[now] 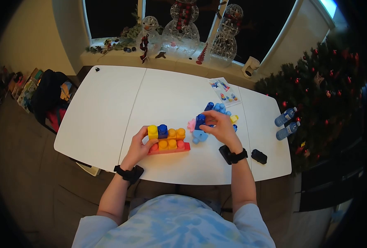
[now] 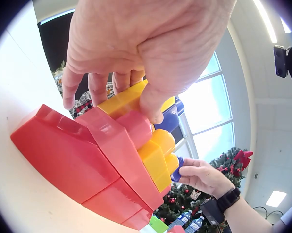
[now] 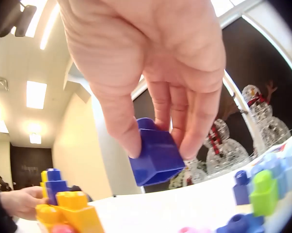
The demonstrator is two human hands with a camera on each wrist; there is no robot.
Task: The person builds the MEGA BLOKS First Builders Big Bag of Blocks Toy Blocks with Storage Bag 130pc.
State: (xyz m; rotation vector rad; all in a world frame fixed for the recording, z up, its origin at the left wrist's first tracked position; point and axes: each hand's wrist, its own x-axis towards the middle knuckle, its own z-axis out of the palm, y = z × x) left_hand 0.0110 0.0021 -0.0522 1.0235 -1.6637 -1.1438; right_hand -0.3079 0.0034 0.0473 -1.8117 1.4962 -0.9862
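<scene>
Blue block (image 1: 200, 120) is up off the bench (image 1: 105, 111), R of the stack & apart from it, pinched btwn thumb & fingers of R hand (image 1: 222, 126). Stud points up, hollow end down; long axis near upright, bit tilted. L hand (image 1: 138, 146) grips L end of stack (image 1: 165, 144), thumb on near side, fingers on far side. Stack's long axis runs approx L–R across front of person, studs up; can't tell if its base touches bench.

Head view only: sheet (image 1: 225, 91) lying beyond loose blocks (image 1: 220, 108), & blk case (image 1: 259, 156) R of R wrist. L wrist view adds red base (image 2: 78, 155) side-on, w/ sloped end & a seam, which head cam mostly misses. R wrist view shows blue block's open underside, + green block (image 3: 265, 194) standing clearly amid the blue ones.
</scene>
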